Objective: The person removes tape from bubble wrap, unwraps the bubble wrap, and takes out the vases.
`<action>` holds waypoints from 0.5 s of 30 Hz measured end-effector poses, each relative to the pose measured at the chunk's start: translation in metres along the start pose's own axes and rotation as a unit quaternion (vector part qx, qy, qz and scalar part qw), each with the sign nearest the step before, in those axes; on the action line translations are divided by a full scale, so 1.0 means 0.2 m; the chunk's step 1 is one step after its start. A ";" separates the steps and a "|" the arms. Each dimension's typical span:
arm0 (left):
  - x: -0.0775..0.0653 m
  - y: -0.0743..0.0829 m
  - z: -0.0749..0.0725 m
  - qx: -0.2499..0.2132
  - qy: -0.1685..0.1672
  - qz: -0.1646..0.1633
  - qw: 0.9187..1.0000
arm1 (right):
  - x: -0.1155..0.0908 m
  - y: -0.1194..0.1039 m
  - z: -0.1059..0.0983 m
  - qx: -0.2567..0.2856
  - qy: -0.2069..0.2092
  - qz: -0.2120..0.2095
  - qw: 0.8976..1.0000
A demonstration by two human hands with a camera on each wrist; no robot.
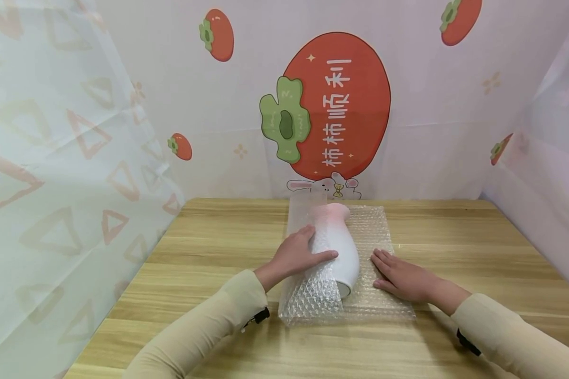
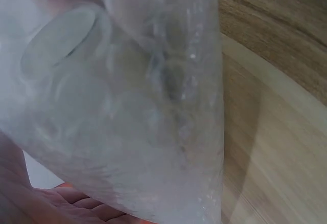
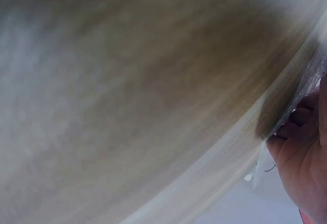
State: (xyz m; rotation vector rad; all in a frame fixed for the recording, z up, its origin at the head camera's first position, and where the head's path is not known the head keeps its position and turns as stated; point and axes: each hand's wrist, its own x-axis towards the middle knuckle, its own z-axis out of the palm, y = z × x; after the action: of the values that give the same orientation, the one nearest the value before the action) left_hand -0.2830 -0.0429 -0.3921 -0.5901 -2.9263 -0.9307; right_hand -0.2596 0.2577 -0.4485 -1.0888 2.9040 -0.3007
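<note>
A white vase [image 1: 347, 255] with a pink neck lies on its side on a sheet of clear bubble wrap [image 1: 310, 300], mouth toward the wall and base toward me. The sheet's left part is folded over the vase's left side. On that fold rests my left hand [image 1: 297, 253], thumb stretched across the vase and fingers toward its neck. In the left wrist view the bubble wrap [image 2: 153, 132] fills most of the picture, with a round pale rim showing through. My right hand [image 1: 405, 278] lies flat on the sheet's right part, beside the vase.
The wood-grain table [image 1: 208, 247] carries the sheet. Behind it hangs a white cloth [image 1: 427, 105] printed with persimmons, and patterned cloth [image 1: 66, 173] also hangs on the left side. Dark wrist devices [image 1: 262, 316] sit under both sleeves.
</note>
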 end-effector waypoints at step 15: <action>0.00 0.00 0.01 -0.006 0.000 -0.002 1.000 | 0.00 0.01 0.00 -0.003 -0.006 0.000 1.000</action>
State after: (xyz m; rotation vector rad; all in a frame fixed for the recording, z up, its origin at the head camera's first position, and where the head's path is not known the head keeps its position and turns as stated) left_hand -0.2828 -0.0426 -0.3935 -0.5853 -2.9248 -0.9492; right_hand -0.2610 0.2581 -0.4478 -1.0874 2.8968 -0.2842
